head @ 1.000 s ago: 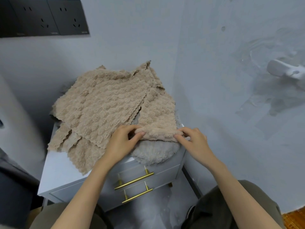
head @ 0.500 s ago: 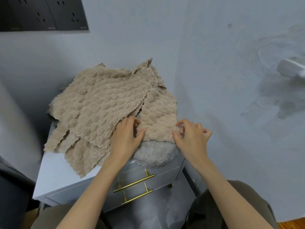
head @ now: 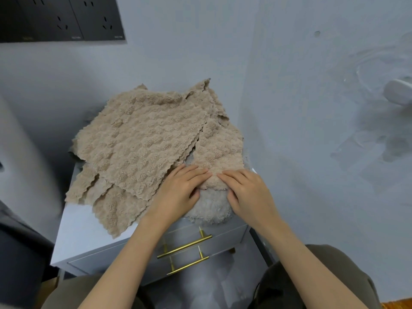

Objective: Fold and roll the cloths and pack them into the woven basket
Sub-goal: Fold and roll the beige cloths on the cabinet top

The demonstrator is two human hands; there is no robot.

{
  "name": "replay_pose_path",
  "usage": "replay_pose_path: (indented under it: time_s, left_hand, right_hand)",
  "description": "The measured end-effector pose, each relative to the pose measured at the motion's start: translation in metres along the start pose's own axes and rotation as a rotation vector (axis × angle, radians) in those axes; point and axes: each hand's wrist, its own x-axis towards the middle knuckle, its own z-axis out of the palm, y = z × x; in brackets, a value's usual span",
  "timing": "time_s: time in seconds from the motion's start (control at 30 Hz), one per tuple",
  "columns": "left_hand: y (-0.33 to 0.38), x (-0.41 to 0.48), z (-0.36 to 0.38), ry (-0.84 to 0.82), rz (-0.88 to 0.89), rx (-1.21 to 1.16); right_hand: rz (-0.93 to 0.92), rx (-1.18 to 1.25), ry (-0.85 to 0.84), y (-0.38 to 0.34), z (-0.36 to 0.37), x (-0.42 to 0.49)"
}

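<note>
On the grey counter (head: 75,237), left hand (head: 180,192) and right hand (head: 247,192) press seemingly straight fingers (head: 196,172) on the near end of a folded beige fleecy cloth (head: 220,152), soft, light, probably best rolled from there.

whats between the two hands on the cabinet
Head view: the bunched near edge of the narrow beige cloth lies between the left hand and right hand; closer to the wrists, the fluffy pale mat shows.

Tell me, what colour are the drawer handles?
Gold; the drawer handles show best in the head view.
</note>
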Motion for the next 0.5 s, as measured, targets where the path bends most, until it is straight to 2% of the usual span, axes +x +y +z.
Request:
replay_pose_path:
  time_s: [0.27,0.5]
  left_hand:
    - [-0.004,0.001,0.000,0.026,-0.031,-0.095]
    - [0.007,-0.005,-0.015,0.166,-0.093,-0.245]
  right_hand:
    - [0.110,-0.064,0.033,0.011,-0.003,-0.006]
    - [0.343,0.330,0.065,0.019,-0.018,-0.006]
